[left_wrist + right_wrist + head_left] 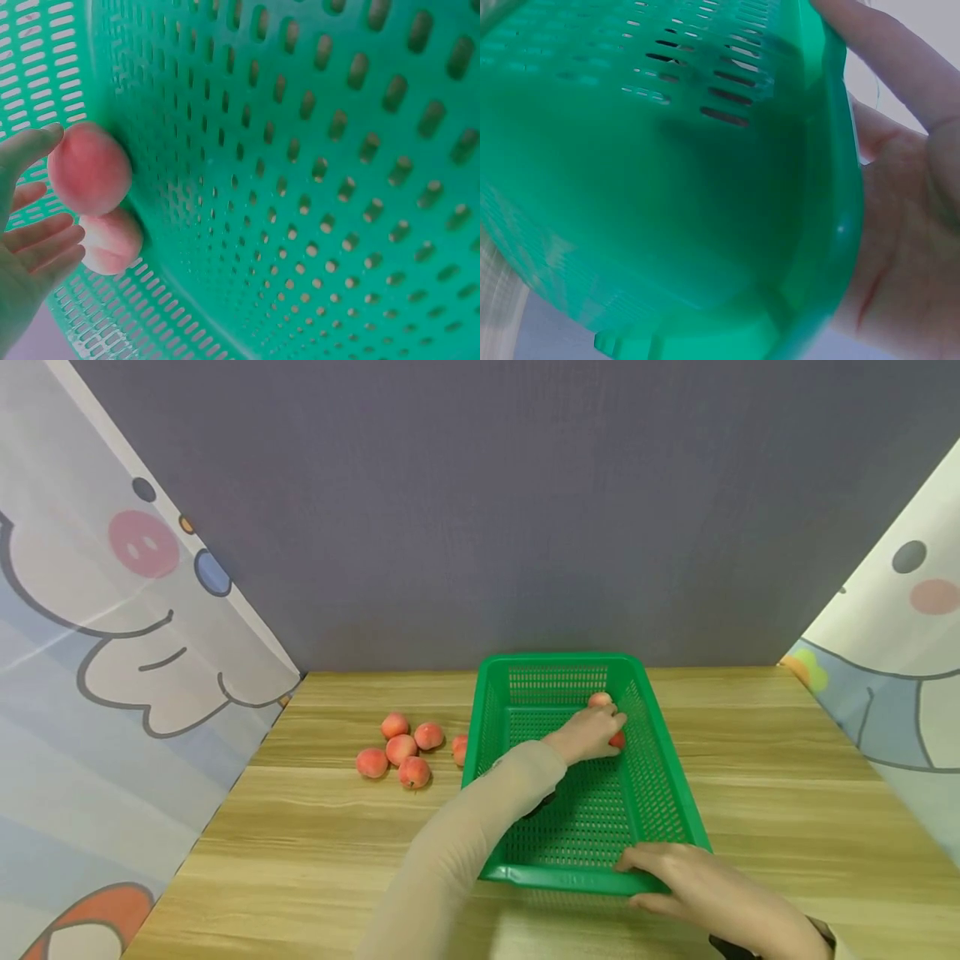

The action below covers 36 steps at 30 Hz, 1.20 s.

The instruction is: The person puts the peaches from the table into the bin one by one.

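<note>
A green plastic basket [585, 878] with slotted walls stands on the table. My left hand [592, 732] reaches inside it, toward the right wall. In the left wrist view, the thumb tip of the left hand [34, 251] touches the edge of a peach [90, 169], and the other fingers are loosely extended. A second peach [111, 240] lies against the first, partly behind the fingertips. From the head, one peach [599, 699] shows beyond the hand and another [617, 740] beneath it. My right hand [697, 881] grips the basket's near right corner by the rim [847, 202].
Left of the basket, several peaches [401, 749] lie grouped on the wooden table [300, 852]. One more peach [459, 749] sits beside the basket's left wall, partly hidden by it. A grey panel [525, 510] rises behind the table, with cartoon-printed cloth [90, 693] at both sides.
</note>
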Available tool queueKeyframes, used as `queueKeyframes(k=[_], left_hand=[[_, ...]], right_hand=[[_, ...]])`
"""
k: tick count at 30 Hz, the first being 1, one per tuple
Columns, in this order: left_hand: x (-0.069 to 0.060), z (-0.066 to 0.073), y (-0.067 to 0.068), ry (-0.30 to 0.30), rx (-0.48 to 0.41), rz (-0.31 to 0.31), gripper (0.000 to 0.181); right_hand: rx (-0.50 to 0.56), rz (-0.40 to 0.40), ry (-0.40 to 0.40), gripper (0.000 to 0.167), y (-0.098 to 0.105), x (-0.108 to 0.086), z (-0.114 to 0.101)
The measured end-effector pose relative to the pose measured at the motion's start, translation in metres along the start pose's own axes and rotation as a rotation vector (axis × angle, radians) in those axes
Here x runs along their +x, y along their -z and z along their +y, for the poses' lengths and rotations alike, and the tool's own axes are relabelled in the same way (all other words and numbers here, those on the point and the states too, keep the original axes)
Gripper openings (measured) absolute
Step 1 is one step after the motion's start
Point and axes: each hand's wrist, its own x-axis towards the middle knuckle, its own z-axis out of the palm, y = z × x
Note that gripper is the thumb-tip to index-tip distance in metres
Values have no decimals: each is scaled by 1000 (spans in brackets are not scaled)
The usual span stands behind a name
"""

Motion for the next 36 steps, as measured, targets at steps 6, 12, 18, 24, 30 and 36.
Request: queueKeyframes(k=[6,12,18,24,30,36], left_hand=[[-4,-1,8,-18,12,-30,52],[-7,-1,18,-57,26,-50,50],[-14,1,34,-92,62,-78,45],[-24,1,50,-143,126,-86,37],[-37,1,66,-182,166,-91,32],[-48,-1,78,-221,209,-52,29]], right_hand=[[4,-5,3,21,0,0,1],[23,-12,4,21,1,1,1],[22,-2,12,20,1,1,1],[11,-5,9,20,2,1,1],[5,-3,9,20,2,1,0],[7,-14,-6,20,2,1,0]])
